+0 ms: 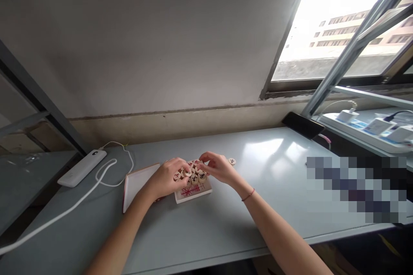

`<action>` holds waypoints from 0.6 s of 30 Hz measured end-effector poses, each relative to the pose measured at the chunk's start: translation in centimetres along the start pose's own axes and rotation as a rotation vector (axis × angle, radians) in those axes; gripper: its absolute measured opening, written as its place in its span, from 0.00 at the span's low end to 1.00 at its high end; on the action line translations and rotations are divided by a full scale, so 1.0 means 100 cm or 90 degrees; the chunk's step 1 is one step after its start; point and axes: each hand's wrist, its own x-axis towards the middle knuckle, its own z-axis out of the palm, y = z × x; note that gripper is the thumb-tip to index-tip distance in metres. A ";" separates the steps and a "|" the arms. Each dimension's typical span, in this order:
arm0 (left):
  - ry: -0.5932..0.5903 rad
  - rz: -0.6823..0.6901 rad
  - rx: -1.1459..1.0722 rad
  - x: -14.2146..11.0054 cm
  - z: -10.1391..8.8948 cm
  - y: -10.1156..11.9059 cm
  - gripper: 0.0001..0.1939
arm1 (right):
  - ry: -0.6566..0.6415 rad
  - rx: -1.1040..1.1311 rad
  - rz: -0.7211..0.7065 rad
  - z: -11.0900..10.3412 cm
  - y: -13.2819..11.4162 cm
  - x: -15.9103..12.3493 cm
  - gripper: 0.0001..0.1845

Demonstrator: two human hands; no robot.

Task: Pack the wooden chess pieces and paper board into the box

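A small open box [193, 197] stands on the desk, filled with round wooden xiangqi pieces [194, 178] marked with red and black characters. Between the thumb and fingers of my left hand [166, 177], one xiangqi piece [187, 173] is pinched over the box's left side. My right hand [217, 166] is at the box's right edge, its thumb and forefinger bent and apart beside the red-marked pieces. Under my left forearm lies a shallow white box lid [138, 182]. A single loose piece [232, 161] rests on the desk behind my right hand.
On the left of the grey desk [254, 227] lies a white power bank [82, 168] with a white cable [74, 209]. A dark phone [303, 125] leans at the back right, near a power strip [364, 131] with chargers. Metal frame posts stand at both sides.
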 end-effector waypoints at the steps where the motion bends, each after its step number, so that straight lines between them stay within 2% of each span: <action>1: -0.015 0.013 -0.007 -0.004 -0.001 -0.002 0.06 | 0.003 -0.009 0.004 0.000 0.001 0.001 0.17; 6: -0.028 0.049 0.006 -0.020 0.007 -0.005 0.06 | 0.017 -0.029 0.014 0.002 0.006 0.002 0.18; 12: -0.063 0.062 0.073 -0.020 0.013 -0.002 0.06 | 0.012 -0.028 -0.003 0.003 0.004 0.000 0.17; 18: -0.055 0.067 0.090 -0.022 0.019 -0.006 0.03 | -0.005 -0.033 -0.021 0.010 -0.003 -0.004 0.15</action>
